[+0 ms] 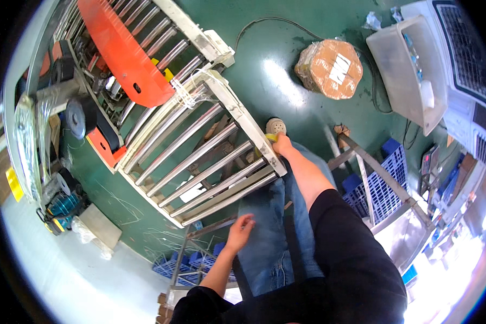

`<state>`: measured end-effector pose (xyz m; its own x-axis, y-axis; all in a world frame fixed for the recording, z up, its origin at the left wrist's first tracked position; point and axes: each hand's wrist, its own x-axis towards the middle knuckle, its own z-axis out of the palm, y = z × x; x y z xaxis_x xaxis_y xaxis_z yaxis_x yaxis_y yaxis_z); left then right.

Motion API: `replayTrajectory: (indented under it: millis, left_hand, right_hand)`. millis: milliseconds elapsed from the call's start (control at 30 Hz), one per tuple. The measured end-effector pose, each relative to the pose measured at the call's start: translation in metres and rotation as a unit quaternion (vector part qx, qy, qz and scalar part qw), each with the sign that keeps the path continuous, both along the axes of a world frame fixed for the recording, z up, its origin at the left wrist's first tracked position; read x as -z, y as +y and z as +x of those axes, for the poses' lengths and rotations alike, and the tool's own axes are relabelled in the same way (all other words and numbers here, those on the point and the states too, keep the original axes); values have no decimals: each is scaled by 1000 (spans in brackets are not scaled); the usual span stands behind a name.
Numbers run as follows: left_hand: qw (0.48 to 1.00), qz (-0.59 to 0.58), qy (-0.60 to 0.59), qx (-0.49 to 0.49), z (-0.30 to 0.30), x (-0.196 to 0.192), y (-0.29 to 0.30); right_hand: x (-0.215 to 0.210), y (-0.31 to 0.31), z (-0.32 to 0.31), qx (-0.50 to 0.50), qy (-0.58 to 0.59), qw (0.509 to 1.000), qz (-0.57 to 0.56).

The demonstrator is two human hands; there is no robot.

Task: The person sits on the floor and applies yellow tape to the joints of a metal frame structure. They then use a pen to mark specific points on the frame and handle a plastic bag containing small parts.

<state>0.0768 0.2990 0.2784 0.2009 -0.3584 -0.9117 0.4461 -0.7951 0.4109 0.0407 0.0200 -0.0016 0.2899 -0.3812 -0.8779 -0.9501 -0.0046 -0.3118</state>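
Observation:
My right hand reaches forward beside the outer rail of a roller conveyor. Its fingers are closed on a small yellow object, whose kind I cannot make out. My left hand hangs near the conveyor's close end, above my jeans, fingers apart and holding nothing. Bare metal rollers run across the pale conveyor frame. White cord is tied around the frame farther along, next to an orange machine cover.
A wrapped brown bundle stands on the green floor ahead to the right. Beyond it are a pale plastic bin and a dark cable. A metal frame and blue plastic crates are at my right. Loose strapping lies at left.

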Motion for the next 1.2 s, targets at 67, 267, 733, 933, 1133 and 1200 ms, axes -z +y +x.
replayTrajectory:
  millis: [67,267,733,933,1133,1200]
  left_hand:
    - [998,14,-54,6,14,15,-8]
    - [915,17,-358,188,48,30,-84]
    - [898,316,-279,128,22,132,-258]
    - [887,365,-237,157,21,137,-256]
    - [921,305,-217,113,28,129,-253]
    - [918,305,-232,105,25,127,-250]
  right_hand:
    - [5,-6,6,1,-5,1000,-23]
    - [54,-25,31,362,32,925,-111]
    - [43,-228,144,286,-108,935,178]
    - [-27,-258,209,295,-146,917,227]
    - [-30,-267,209,239,-116,944,197]
    - [-45,-267,215,149,-93,970,168]
